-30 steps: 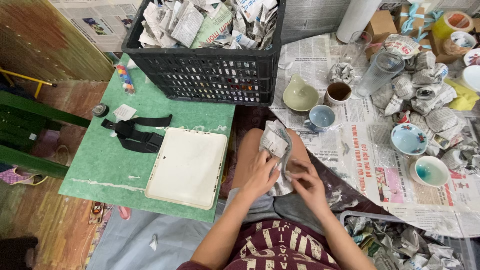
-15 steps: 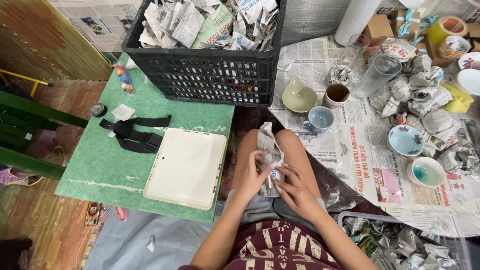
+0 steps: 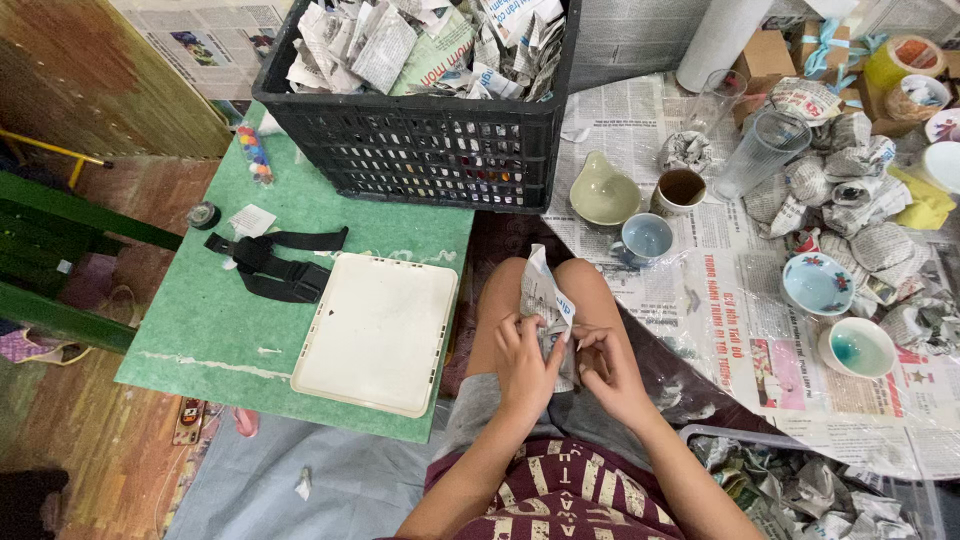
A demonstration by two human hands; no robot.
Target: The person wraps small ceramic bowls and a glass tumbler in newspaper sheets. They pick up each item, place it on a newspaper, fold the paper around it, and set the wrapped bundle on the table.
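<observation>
A: Because newspaper covers it, what the newspaper-wrapped bundle [image 3: 549, 312] contains cannot be determined.

B: Finger state?

A: Left hand [image 3: 525, 360] and right hand [image 3: 607, 368] both have fingers curled closed on the bundle (over the lap, between the knees). Its upper end projects above the fingertips.

Both forearms come up from below and meet over the lap. The left hand [image 3: 527, 362] and right hand [image 3: 606, 368] curl, fingers pinching, close together.
</observation>
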